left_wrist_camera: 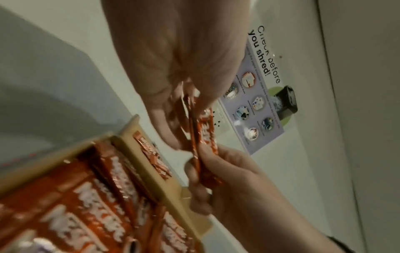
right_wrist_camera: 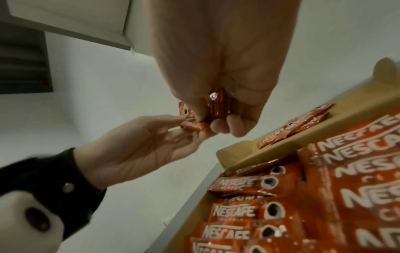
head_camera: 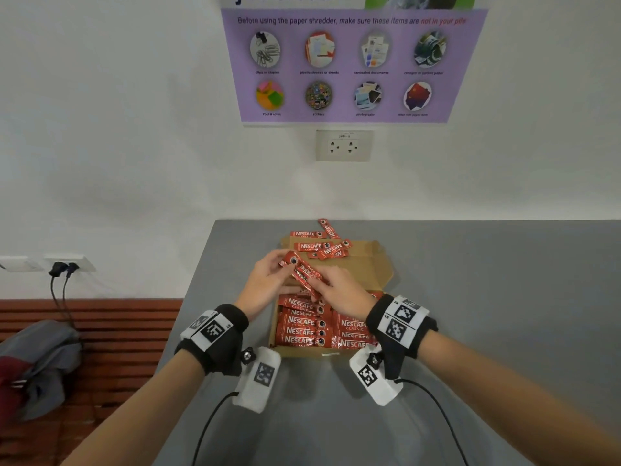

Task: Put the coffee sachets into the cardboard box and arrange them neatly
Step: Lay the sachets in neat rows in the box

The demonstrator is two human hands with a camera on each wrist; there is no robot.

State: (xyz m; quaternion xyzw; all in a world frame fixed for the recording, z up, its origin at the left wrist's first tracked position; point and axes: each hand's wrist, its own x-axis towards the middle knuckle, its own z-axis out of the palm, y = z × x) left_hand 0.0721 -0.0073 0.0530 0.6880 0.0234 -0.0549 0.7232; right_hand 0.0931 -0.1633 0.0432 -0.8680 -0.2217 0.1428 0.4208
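Observation:
A bundle of red coffee sachets (head_camera: 302, 272) hangs tilted just above the open cardboard box (head_camera: 383, 270). My left hand (head_camera: 268, 280) pinches its far end and my right hand (head_camera: 342, 290) grips its near end. In the left wrist view the bundle (left_wrist_camera: 205, 137) runs from my left hand (left_wrist_camera: 173, 77) to my right hand (left_wrist_camera: 227, 179). In the right wrist view my right hand (right_wrist_camera: 220, 77) clamps the sachets (right_wrist_camera: 216, 106), and the left hand (right_wrist_camera: 140, 149) holds their other end. Rows of sachets (head_camera: 302, 327) lie flat in the box. Several loose sachets (head_camera: 319, 248) lie on the open lid.
One sachet (head_camera: 328, 227) lies on the grey table (head_camera: 470, 297) behind the lid, close to the wall. The table's left edge runs near my left forearm; a slatted bench (head_camera: 117, 331) with a bag (head_camera: 37, 364) stands below it. Cables trail from both wrist cameras.

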